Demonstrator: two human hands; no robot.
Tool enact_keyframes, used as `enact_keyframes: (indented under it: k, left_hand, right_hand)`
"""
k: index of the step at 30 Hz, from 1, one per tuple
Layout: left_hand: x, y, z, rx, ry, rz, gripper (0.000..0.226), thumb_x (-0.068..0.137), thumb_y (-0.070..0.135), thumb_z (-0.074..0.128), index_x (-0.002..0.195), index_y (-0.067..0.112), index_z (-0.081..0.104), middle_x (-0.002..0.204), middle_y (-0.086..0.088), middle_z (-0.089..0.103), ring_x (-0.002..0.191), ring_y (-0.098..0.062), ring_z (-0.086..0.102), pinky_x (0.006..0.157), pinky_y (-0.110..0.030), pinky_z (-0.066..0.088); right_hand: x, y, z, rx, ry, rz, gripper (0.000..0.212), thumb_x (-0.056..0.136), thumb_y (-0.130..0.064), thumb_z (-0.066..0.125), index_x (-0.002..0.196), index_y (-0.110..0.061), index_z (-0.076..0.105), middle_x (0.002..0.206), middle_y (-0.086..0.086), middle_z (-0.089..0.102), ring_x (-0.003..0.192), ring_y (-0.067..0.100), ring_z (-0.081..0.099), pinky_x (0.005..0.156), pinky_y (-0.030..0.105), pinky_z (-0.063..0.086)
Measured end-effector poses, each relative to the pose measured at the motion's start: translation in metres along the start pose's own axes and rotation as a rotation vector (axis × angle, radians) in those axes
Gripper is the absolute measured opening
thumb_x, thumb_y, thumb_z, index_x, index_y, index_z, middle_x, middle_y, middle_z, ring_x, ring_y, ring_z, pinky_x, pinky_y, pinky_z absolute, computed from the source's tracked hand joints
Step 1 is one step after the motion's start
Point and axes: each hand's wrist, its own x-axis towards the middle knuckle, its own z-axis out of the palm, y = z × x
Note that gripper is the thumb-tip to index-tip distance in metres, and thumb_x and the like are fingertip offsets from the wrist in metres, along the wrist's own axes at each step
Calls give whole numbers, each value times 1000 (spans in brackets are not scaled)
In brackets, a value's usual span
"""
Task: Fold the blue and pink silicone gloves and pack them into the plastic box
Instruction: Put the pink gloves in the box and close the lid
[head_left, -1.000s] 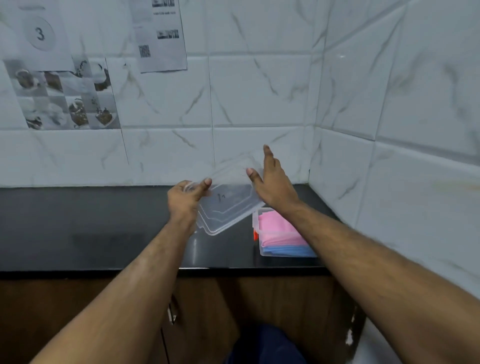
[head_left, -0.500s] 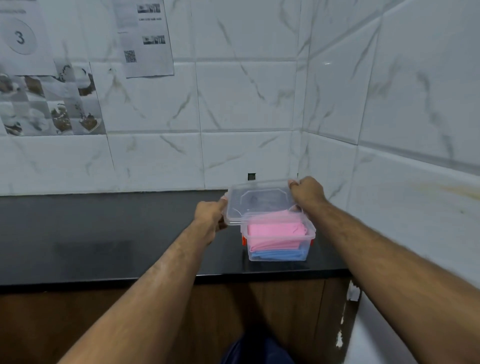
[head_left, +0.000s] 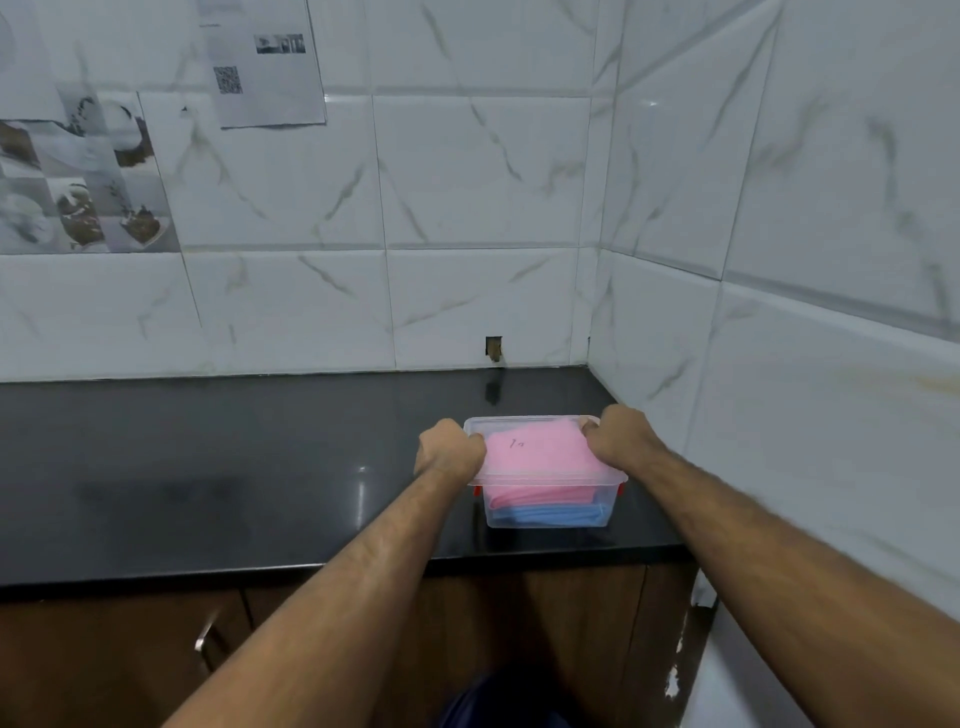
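Gloves, pink glove (head_left: 540, 457) folded over blue glove (head_left: 545, 515), already lie inside the plastic box (head_left: 550, 521) at lower centre-right of the frame, on the black counter (head_left: 234, 467). Left hand (head_left: 448, 452) and right hand (head_left: 615, 439) curl over the clear lid (head_left: 519, 422) at its two ends. Closing looks to be the step; next, I judge, firm downward pressure until the rim seats.

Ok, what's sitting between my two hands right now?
In the head view, the clear lid on the plastic box spans from left hand to right hand, pink gloves visible beneath.
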Motion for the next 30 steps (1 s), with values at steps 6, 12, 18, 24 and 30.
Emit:
enact_keyframes:
  k: [6,12,18,24,30]
  left_hand:
    - [9,-6,8,156,18,-29,49,102,42,50,130,3,60,133,-19,63,120,-37,62,90,-38,49]
    - [15,-7,16,206,12,43,47,104,46,47,123,6,63,123,-15,67,109,-33,66,81,-37,50]
    - [19,-1,17,194,-46,28,49,104,48,45,128,8,60,126,-14,65,110,-33,66,93,-41,56]
    - [26,5,21,75,-146,-44,47,106,44,43,131,6,56,125,-15,62,104,-31,65,91,-45,59]
    - [28,17,32,137,-201,-97,44,108,25,32,142,7,53,141,-16,57,122,-36,60,93,-42,54]
  right_hand:
    - [10,-4,14,-71,28,-25,44,109,-33,39,125,2,61,129,23,58,111,34,62,88,38,49]
    - [12,0,21,-158,110,-54,38,108,-21,33,124,-6,64,126,14,57,103,26,63,88,37,55]
    - [23,9,20,-243,118,-19,36,107,-25,37,123,-10,64,123,13,60,109,29,61,83,38,51]
    - [35,15,23,-203,101,-11,35,107,-22,38,117,-8,69,117,13,68,105,29,65,86,39,55]
    - [45,23,31,-45,-80,61,35,105,-12,34,125,0,60,119,22,64,112,40,62,84,42,49]
